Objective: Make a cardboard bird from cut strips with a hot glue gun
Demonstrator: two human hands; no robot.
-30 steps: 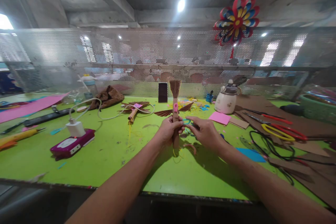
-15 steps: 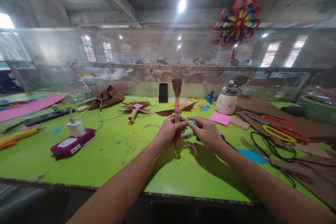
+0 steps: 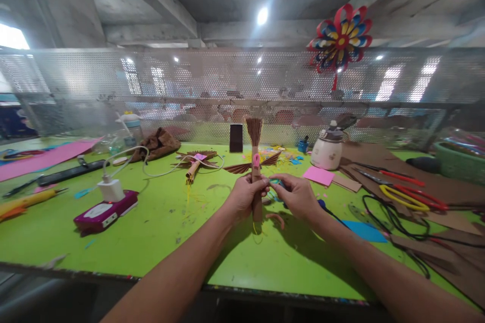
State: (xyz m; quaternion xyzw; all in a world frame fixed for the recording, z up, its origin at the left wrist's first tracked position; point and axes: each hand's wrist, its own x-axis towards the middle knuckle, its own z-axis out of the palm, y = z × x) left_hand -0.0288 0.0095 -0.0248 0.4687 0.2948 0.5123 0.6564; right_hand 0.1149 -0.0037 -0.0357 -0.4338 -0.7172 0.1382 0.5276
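Observation:
Upright in front of me stands a brown folded-paper craft figure (image 3: pixel 254 133), with a pleated fan at its top, a tube-like body, pleated pieces at both sides and a small pink loop on its front. My left hand (image 3: pixel 242 197) is closed around the body below the pink loop. Close beside it, my right hand (image 3: pixel 299 196) pinches a thin blue-green strip (image 3: pixel 276 182) between thumb and fingers. The strip's near end lies by the left fingertips; whether it touches the body I cannot tell. Yellow strands hang at the body's lower end.
A similar brown craft piece (image 3: pixel 195 164) lies left of centre, crossed by a white cable. A purple power strip (image 3: pixel 102 214) stands at left. At right are a white bottle (image 3: pixel 326 149), pink paper (image 3: pixel 319 175), scissors (image 3: pixel 405 197) and black cords. A phone (image 3: pixel 236 138) stands behind.
The view has tilted slightly, so everything sits a little lower. Both hands keep their hold, and the right fingers have shifted slightly around the strip.

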